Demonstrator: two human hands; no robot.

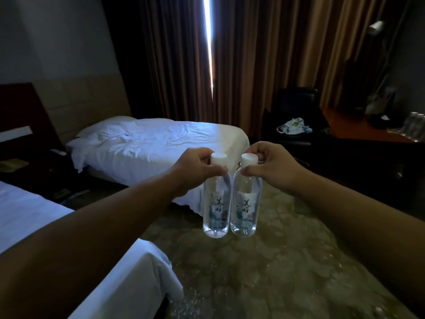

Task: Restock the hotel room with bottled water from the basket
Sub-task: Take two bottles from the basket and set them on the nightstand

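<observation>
While both arms reached forward over the patterned carpet (264,272), the person held two bottles of water side by side in the air, between the foot of the far bed (156,143) and the corner of the near bed (128,279). The left bottle (216,203) hung from the left hand (195,166), and the right bottle (246,201) hung from the right hand (273,166); their clear bodies were touching or nearly so, and both pointed base down. Each looked full, so I judged them moderately heavy for their size, with thin plastic walls that would dent under a hard squeeze and a smooth, possibly slippery surface around the printed labels. The stiffest place to hold was the neck just under the white cap, and that was where each hand had closed, thumb and fingers pinched around the neck with the cap showing above. Neither hand was spread wide; both were curled tight enough to carry the weight, and no finger supported a bottle from below. A grip that high would let the bottles swing, so a firmer hold around the body might suit the setting down. No basket showed in this view. At the right edge a dark wooden bench (358,132) carried what appeared to be other clear bottles (414,127), too blurred to be sure of, and it seemed a likely place for the restocking. Behind everything, drawn brown curtains (264,54) let a bright slit of daylight through.
</observation>
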